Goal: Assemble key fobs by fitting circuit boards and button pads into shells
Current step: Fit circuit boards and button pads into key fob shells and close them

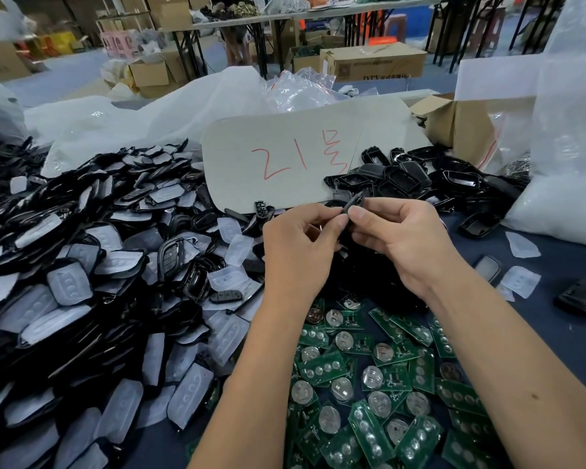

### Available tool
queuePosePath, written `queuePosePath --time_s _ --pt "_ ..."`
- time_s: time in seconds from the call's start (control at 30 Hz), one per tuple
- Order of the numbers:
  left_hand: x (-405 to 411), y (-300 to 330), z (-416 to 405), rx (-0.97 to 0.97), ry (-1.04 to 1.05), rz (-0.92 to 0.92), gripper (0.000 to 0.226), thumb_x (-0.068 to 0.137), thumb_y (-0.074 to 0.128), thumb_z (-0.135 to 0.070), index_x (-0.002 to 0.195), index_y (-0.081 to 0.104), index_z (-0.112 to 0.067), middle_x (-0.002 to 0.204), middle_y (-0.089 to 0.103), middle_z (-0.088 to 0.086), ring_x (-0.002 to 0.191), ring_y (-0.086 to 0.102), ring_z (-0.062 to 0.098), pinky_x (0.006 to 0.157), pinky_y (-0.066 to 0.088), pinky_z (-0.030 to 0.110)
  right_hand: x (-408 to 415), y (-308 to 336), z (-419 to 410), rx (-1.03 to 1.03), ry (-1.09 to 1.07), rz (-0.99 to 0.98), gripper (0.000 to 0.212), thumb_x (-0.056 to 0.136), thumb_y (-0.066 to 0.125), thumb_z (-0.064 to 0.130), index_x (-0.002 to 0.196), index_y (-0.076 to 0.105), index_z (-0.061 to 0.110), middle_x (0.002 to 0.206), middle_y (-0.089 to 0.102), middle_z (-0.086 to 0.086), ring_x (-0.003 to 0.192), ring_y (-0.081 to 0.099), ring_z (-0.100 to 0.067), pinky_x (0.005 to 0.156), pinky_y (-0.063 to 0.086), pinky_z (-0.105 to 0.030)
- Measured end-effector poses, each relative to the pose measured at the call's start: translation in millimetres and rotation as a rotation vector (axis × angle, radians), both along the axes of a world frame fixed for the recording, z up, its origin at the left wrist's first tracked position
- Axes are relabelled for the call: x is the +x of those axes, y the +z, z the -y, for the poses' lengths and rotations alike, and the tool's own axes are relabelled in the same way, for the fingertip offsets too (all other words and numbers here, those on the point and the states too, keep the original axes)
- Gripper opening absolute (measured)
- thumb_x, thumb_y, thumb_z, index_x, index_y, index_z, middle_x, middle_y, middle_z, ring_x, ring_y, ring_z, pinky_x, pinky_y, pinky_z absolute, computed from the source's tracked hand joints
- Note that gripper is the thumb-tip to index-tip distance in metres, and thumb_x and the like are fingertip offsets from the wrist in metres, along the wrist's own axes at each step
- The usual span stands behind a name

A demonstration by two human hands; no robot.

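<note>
- The worktop point(538, 262) carries a very big heap of shells with button pads point(68, 282) at 9 o'clock; it seems much work is left.
- Many green circuit boards point(379, 377) wait at 6 o'clock, not yet fitted.
- Empty shells point(403, 177) lie at 1 o'clock.
- The left hand point(298, 252) and right hand point(406, 245) pinch together one black shell point(351, 206) at the centre, seen edge-on; its inside is hidden.

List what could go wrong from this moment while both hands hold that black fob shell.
1. The black plastic fob shell is only pinched at fingertips by the left hand and right hand; that grip could slip, losing it among the loose black shells.
2. The forearms hang over the green circuit boards and might scatter them.
</note>
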State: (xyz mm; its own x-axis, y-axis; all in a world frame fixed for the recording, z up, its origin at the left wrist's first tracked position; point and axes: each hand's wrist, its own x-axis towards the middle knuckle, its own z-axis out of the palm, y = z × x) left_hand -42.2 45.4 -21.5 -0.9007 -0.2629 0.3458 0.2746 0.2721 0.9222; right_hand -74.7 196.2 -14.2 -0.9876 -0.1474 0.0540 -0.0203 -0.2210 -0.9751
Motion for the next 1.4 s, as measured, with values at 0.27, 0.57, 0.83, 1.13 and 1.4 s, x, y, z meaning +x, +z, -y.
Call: queuePosePath --time_s 0.27,0.57,0.83,1.13,1.4 --pt "2 -1 4 -0.202 -0.002 -0.021 0.025 0.079 0.087 -0.021 0.101 0.080 -0.031 0.083 0.073 -0.019 0.073 0.068 0.008 0.068 0.057 0.022 1 0 -1 0.057 -0.081 -0.033 0.028 0.071 0.089 0.031 0.091 0.082 0.012 0.092 0.080 -0.015 0.081 0.075 -0.024 0.078 0.065 -0.035" --pt "-1 -4 5 -0.045 -0.027 0.044 0.025 0.079 0.082 -0.019 0.090 0.079 -0.041 0.083 0.078 -0.011 0.079 0.076 0.015 0.079 0.064 0.045 0 -3 -1 0.326 -0.173 -0.178 0.040 0.073 0.086 0.054 0.090 0.077 0.020 0.081 0.079 -0.003 0.072 0.078 -0.022 0.070 0.064 -0.037" --pt "1 0 9 -0.061 -0.038 0.069 0.026 0.081 0.083 -0.012 0.094 0.080 -0.034 0.084 0.078 -0.017 0.076 0.075 0.008 0.078 0.064 0.039 -4 0 -16 0.287 0.077 -0.273 0.033 0.101 0.067 0.010 0.124 0.073 0.032 0.103 0.076 -0.001 0.081 0.073 -0.019 0.066 0.057 -0.026" --pt "3 2 14 -0.001 -0.069 0.058 0.023 0.081 0.087 -0.015 0.097 0.081 -0.030 0.089 0.079 -0.013 0.087 0.075 0.009 0.086 0.061 0.032 -5 -1 -17 0.187 0.098 -0.289 0.018 0.096 0.069 -0.001 0.107 0.077 0.011 0.093 0.078 -0.012 0.078 0.072 -0.022 0.072 0.058 -0.026" --pt "3 4 20 0.175 -0.121 0.029 0.016 0.080 0.088 -0.013 0.090 0.081 -0.024 0.087 0.079 0.000 0.085 0.076 0.015 0.078 0.058 0.026 -3 1 -14 0.034 0.088 -0.229 0.015 0.095 0.069 0.001 0.107 0.076 0.009 0.092 0.077 -0.010 0.075 0.070 -0.020 0.072 0.059 -0.025"
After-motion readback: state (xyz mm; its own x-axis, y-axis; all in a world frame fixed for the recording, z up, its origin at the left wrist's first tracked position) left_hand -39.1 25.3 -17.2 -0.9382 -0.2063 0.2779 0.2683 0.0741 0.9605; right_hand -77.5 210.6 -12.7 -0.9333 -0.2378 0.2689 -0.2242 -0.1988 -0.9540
